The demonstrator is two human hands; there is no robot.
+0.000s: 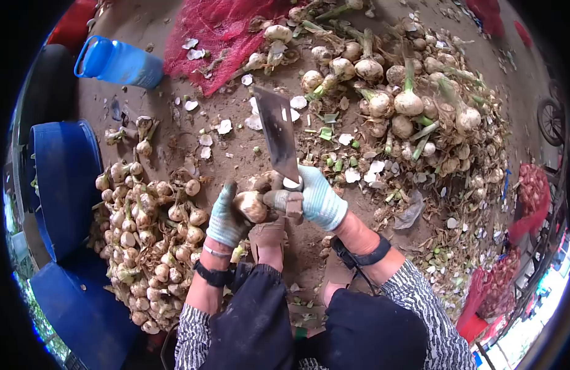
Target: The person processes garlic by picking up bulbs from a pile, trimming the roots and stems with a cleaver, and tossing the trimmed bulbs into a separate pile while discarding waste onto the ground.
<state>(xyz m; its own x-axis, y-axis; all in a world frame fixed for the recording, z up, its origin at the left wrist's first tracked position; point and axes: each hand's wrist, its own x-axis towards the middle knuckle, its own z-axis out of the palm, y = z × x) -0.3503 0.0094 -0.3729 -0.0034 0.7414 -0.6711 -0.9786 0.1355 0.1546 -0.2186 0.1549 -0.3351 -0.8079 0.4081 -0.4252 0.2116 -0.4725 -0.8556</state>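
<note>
1. The left hand [226, 222], in a teal and white glove, is at the centre of the frame, its forearm rising from the lower edge; its fingers are closed around one pale bulb [252, 206]
2. The right hand [322, 196], in a similar glove, comes from the lower right on a slanting forearm; it grips a cleaver [276, 129], whose blade points to the top of the frame and leans slightly left
3. The two hands are close together, and the bulb is between them, just left of the right hand's fingers; these fingers hide a part of it, and I cannot tell if the right hand touches it
4. Below the hands are a brown shoe [266, 237] and the dark trousers [254, 320], which cover the ground at lower centre
5. At lower left lies a pile of short-cut bulbs [149, 246], beside a blue container [66, 185]
6. At upper right there is a big heap of bulbs with stems [414, 102], with peel and green pieces scattered on its near side
7. A blue bottle [124, 61] is at upper left, next to a red net [205, 43]; red sacks [531, 191] are at the right edge
</note>
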